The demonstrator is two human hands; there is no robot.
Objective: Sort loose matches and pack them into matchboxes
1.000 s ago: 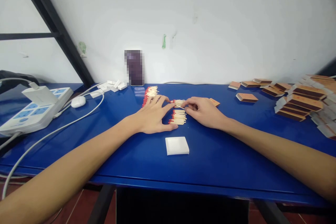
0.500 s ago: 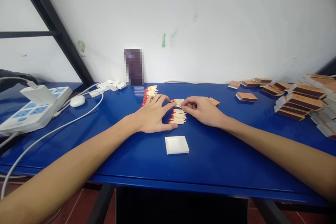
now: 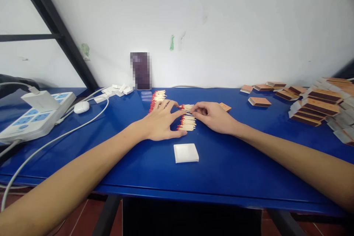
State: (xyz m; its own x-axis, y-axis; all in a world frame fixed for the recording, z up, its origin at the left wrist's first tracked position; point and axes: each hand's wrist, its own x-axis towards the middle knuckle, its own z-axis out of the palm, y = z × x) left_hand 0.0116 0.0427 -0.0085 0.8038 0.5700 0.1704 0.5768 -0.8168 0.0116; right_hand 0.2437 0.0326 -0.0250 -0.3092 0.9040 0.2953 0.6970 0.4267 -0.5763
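The blue worktop [image 3: 238, 169] carries everything, and both my forearms lie out across it. Far off to the right of my grip stand the stacked matchboxes [image 3: 318, 107], a good many closed and piled, with a few lying singly nearer in. Well to the left sits a power strip [image 3: 35, 116] with its cable.

My left hand [image 3: 160, 123] lies flat with its fingers spread, their sides set against the red heads of the loose matches [image 3: 188, 122]. My right hand [image 3: 214, 117] comes in from the other side, fingers curled and tips touching the plain ends at the far part of the heap. Whether they pinch any sticks I cannot tell. So the matches lie between my two hands, touching both.

A second heap of matches [image 3: 159, 96] lies just beyond my left fingertips. The white tray [image 3: 186, 153] sits just short of my grip, towards me, with no sticks showing in it. One small matchbox [image 3: 226, 107] lies just past my right hand.

As I judge it, many boxes are done, while both heaps are loose and this tray is unfilled.
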